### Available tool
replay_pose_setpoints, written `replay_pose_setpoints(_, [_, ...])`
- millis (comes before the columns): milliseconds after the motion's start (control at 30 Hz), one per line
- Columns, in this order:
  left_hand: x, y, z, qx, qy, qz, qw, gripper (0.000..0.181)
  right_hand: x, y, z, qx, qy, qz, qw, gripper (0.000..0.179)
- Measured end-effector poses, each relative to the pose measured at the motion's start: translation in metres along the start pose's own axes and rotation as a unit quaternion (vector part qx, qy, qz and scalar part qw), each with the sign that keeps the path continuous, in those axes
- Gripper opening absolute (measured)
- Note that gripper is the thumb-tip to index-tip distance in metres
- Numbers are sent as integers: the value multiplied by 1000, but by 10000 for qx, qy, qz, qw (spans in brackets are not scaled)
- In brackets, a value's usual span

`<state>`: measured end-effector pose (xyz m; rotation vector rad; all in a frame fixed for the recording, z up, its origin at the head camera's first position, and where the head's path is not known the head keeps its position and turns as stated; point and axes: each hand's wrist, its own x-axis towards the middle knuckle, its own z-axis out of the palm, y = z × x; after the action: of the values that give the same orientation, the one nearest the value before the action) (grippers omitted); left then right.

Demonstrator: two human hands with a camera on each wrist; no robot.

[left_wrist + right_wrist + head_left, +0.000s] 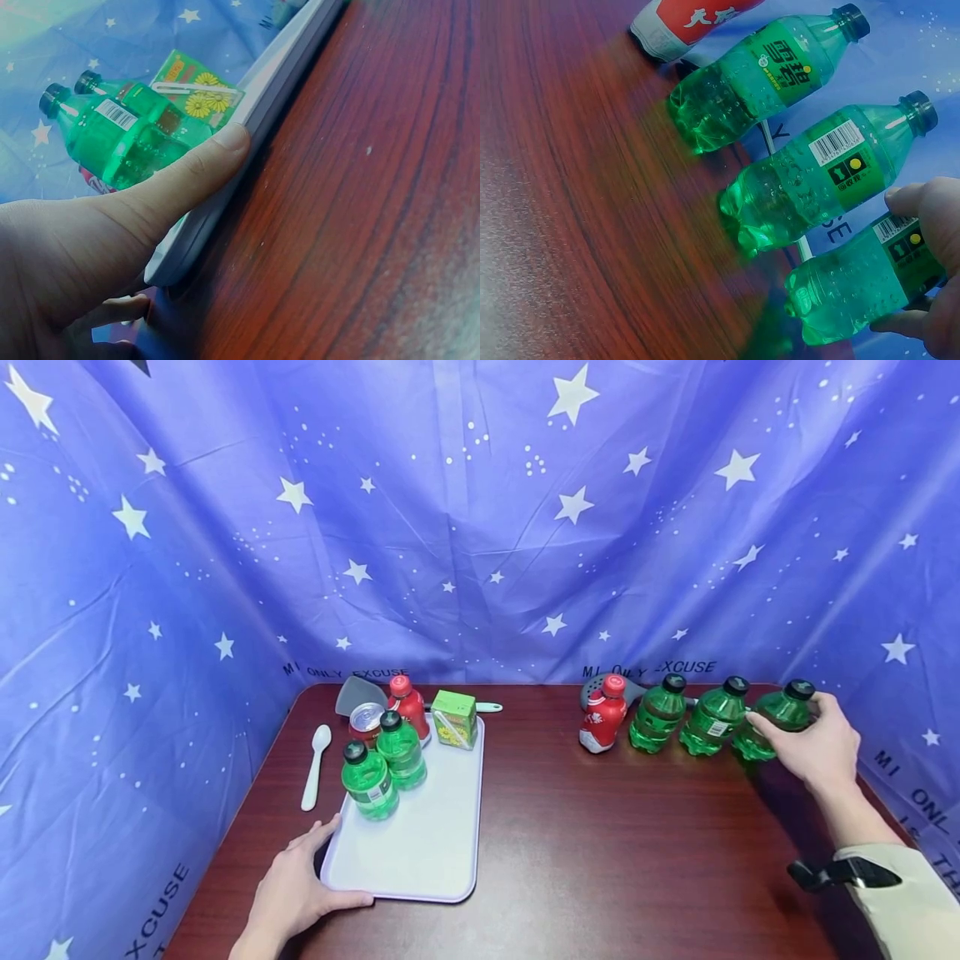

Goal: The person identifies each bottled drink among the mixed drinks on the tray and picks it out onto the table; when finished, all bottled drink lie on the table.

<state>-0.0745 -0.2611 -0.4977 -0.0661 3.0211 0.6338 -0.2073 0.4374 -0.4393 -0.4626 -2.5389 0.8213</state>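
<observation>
My left hand holds the near left corner of a white tray, the thumb along its front edge and the fingers at its left side. On the tray's left part stand two green soda bottles, the nearer one in front of the other. A red bottle and a green drink carton with a straw are at the tray's far end. At the right, my right hand grips a green soda bottle, thumb on one side and fingers on the other, its base close over the table.
Two more green bottles and a red bottle stand in a row left of my right hand. Behind them lies a grey slotted utensil. Left of the tray are a can, a grey spatula and a white spoon.
</observation>
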Motion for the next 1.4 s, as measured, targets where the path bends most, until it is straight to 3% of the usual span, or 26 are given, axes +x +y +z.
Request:
replay_pose_setpoints(833, [-2,1,3,-34,1,13,10000,137,5,11,0,-247,-33,25,9997,88])
replay_pose_setpoints(1400, [0,-1,1,-10,111,21,9999,137,8,15,14,68,132,-25,9999,83])
